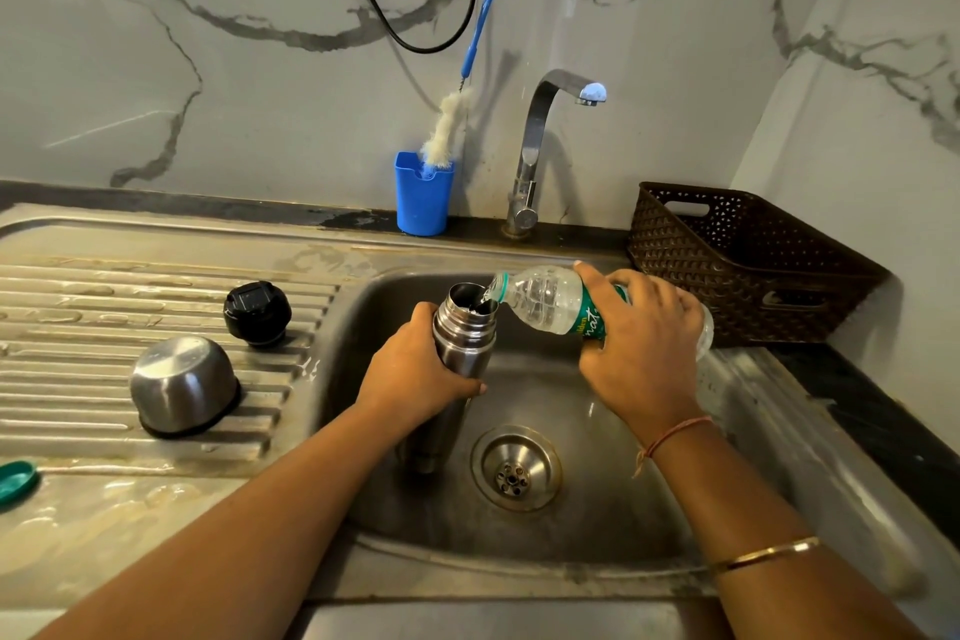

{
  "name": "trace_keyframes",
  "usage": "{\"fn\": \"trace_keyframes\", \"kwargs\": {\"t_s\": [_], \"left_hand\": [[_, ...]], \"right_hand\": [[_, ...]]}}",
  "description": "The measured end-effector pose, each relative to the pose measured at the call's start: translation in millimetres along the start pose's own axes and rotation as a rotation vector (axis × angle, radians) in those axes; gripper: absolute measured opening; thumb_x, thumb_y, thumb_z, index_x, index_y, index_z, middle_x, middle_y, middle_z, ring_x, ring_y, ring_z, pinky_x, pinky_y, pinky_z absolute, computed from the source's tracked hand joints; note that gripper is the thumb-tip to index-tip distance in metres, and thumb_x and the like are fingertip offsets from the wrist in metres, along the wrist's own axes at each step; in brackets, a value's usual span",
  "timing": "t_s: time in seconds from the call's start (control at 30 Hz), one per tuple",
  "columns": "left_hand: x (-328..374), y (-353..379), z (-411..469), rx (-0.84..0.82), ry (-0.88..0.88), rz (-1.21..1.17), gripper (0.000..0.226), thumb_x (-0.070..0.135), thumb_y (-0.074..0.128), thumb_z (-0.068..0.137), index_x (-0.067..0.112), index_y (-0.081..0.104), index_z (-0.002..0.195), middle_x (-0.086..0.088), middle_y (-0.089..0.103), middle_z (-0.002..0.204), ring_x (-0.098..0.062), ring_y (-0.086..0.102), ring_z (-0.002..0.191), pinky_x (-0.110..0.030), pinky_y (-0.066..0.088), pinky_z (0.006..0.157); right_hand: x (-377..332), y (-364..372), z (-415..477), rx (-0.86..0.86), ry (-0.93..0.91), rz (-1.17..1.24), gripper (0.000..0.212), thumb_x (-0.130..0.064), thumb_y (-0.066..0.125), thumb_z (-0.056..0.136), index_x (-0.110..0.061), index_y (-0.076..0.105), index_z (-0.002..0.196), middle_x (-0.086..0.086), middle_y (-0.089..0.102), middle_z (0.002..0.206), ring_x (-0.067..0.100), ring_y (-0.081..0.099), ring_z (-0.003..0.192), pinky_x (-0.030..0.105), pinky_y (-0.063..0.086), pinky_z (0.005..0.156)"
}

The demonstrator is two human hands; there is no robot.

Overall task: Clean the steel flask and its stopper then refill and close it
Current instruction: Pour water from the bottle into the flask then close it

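The steel flask [464, 333] stands upright in the sink basin [597, 509] with its mouth uncovered. My left hand [415, 379] grips its body. My right hand [644, 353] holds a clear plastic water bottle [545, 299] with a green label, tipped on its side. The bottle's neck is at the flask's mouth and water runs from it into the flask. The black stopper [257, 313] sits on the ribbed drainboard [78, 317] to the left. The flask's steel cup lid [182, 386] lies upside down in front of the stopper.
A chrome tap [540, 140] rises behind the basin. A blue holder [422, 198] with a bottle brush [449, 125] stands left of it. A brown woven basket [748, 265] sits at the right. A green bottle cap [15, 481] lies at the left edge. A black cable [415, 48] hangs on the wall.
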State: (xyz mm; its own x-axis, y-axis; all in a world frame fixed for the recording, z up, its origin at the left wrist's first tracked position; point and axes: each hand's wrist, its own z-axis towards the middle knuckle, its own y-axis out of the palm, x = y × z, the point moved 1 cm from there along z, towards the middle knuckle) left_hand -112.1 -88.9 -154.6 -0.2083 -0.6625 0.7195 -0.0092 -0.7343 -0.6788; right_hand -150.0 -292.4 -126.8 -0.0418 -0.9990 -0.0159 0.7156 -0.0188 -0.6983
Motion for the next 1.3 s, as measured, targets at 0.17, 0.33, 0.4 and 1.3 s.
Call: {"fn": "trace_keyframes", "kwargs": {"t_s": [0.17,0.33,0.4,1.3], "left_hand": [[-0.6,-0.8,-0.5,-0.001,0.001,-0.003,0.075,0.031,0.088,0.060,0.024,0.042,0.120,0.008,0.059,0.116,-0.004,0.047,0.093,-0.023,0.039,0.078],[-0.8,-0.8,-0.5,0.005,-0.001,0.002,0.075,0.031,0.088,0.060,0.024,0.042,0.119,0.008,0.059,0.116,-0.004,0.046,0.093,-0.023,0.038,0.078],[-0.9,-0.7,-0.3,0.005,-0.004,0.008,0.075,0.031,0.088,0.060,0.024,0.042,0.119,0.007,0.059,0.116,-0.005,0.048,0.093,-0.023,0.038,0.077],[0.2,-1.7,-1.1,0.002,-0.002,0.032,0.072,0.031,0.088,0.060,0.024,0.042,0.114,0.005,0.059,0.116,-0.008,0.051,0.096,-0.023,0.040,0.078]], "right_hand": [[-1.1,0.1,0.0,0.004,-0.002,-0.007,0.079,-0.009,0.074,0.049,-0.022,0.059,0.126,0.011,0.062,0.105,0.035,0.056,0.102,0.056,0.038,0.091],[-0.9,0.0,-0.5,0.019,-0.012,-0.011,0.079,-0.009,0.074,0.049,-0.021,0.059,0.126,0.011,0.062,0.105,0.035,0.056,0.101,0.056,0.038,0.091],[-1.1,-0.1,-0.3,0.025,-0.014,-0.014,0.079,-0.009,0.074,0.048,-0.021,0.059,0.125,0.012,0.062,0.104,0.035,0.056,0.100,0.056,0.038,0.091],[-2.1,-3.8,0.2,0.065,-0.018,-0.060,0.079,-0.010,0.073,0.050,-0.025,0.058,0.126,0.009,0.059,0.104,0.032,0.054,0.099,0.054,0.036,0.089]]}}
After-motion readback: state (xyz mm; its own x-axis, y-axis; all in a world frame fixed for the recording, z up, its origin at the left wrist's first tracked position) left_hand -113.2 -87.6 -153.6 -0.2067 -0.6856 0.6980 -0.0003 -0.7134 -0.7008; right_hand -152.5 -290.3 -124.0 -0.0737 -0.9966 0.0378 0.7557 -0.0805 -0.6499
